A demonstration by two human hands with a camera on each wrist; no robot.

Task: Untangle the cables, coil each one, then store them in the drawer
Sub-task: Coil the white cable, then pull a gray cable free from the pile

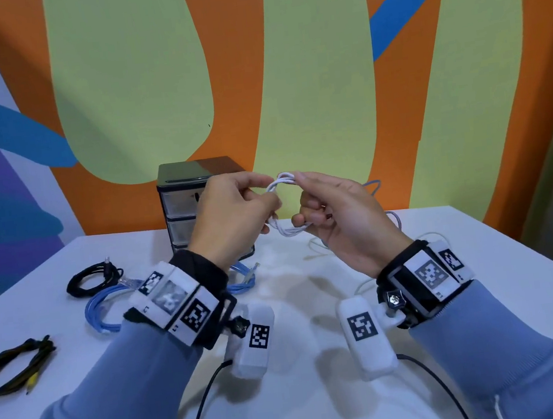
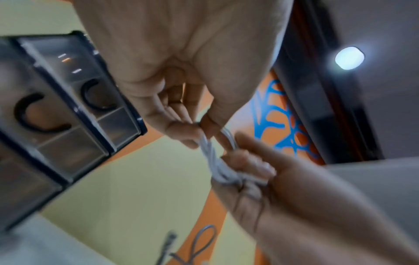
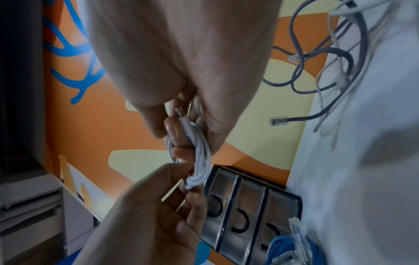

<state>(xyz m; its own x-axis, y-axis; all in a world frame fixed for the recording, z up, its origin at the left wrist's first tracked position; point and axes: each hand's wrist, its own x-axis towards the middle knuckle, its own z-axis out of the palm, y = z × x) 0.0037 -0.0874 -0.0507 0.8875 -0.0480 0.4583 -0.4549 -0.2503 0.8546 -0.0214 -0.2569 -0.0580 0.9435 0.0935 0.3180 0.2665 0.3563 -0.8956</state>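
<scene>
A white cable is wound into a small coil and held in the air in front of the drawer unit. My left hand pinches the coil's left side. My right hand grips its right side, index finger over the top, thumb underneath. In the left wrist view the left hand pinches the white strands. The right wrist view shows my right hand curled round the coil, with a plug end beside the thumb. All three drawers look closed.
On the white table, left side, lie a coiled blue cable, a black coil and a black-and-yellow cable. A loose grey-blue cable and a thin white one lie behind my right hand.
</scene>
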